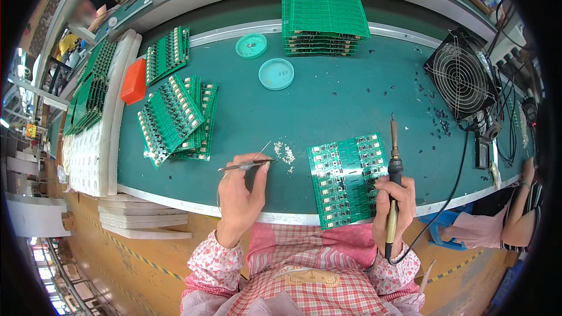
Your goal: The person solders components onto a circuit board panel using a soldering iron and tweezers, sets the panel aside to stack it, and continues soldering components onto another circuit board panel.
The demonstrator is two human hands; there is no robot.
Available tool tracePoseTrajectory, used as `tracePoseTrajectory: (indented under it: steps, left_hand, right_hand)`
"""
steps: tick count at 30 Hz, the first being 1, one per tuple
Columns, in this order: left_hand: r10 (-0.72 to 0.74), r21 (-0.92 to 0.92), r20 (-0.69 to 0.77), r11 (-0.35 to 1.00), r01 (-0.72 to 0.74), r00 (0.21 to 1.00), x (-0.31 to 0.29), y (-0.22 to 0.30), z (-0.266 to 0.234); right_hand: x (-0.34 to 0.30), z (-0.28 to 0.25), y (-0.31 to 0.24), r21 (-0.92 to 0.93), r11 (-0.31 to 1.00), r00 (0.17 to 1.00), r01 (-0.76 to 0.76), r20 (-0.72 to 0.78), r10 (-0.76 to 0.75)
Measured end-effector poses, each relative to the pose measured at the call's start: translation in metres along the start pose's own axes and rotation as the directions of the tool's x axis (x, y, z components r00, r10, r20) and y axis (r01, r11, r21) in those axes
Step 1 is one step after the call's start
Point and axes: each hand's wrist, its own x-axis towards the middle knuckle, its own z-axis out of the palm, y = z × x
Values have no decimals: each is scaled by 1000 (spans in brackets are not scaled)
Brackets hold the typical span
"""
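My left hand (237,199), near the table's front edge, pinches a pair of metal tweezers (239,166). A thin wire (263,151), likely solder, sticks up from the same fingers. Just beyond the tweezers' tip lies a scatter of tiny pale components (284,153). My right hand (401,196) is closed around a soldering iron (396,167) with its tip pointing up and away. Beside that hand a green circuit board panel (345,178) lies at the front edge, slightly overhanging it. Whether my right fingers touch the panel, I cannot tell.
Tilted stacks of green panels (175,114) lie at left, near a red box (134,82). A taller panel stack (325,14) stands at the back, beside two turquoise dishes (276,74). Right are a black fan (462,73), black bits (440,120) and the iron's cable (459,178).
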Motion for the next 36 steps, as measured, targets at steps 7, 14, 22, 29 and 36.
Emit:
tracePoseTrajectory:
  steps: [7, 14, 22, 29, 36]
  left_hand:
    - [-58, -26, 8, 998, 58, 998, -1, 3, 0]
    - [-14, 11, -8, 1000, 14, 1000, -2, 3, -1]
    - [15, 26, -8, 1000, -15, 1000, -2, 3, -1]
    - [-8, 8, -6, 1000, 8, 1000, -3, 4, 0]
    - [-41, -28, -18, 999, 40, 999, -4, 4, 1]
  right_hand:
    - [-1, 0, 2, -1, 1000, 1000, 1, -2, -1]
    - [-1, 0, 1, 1, 1000, 1000, 1, -2, -1]
    - [-1, -1, 0, 3, 1000, 1000, -4, 5, 4]
    - [-1, 0, 1, 2, 1000, 1000, -3, -4, 3]
    - [-1, 0, 0, -14, 1000, 1000, 3, 1, -3]
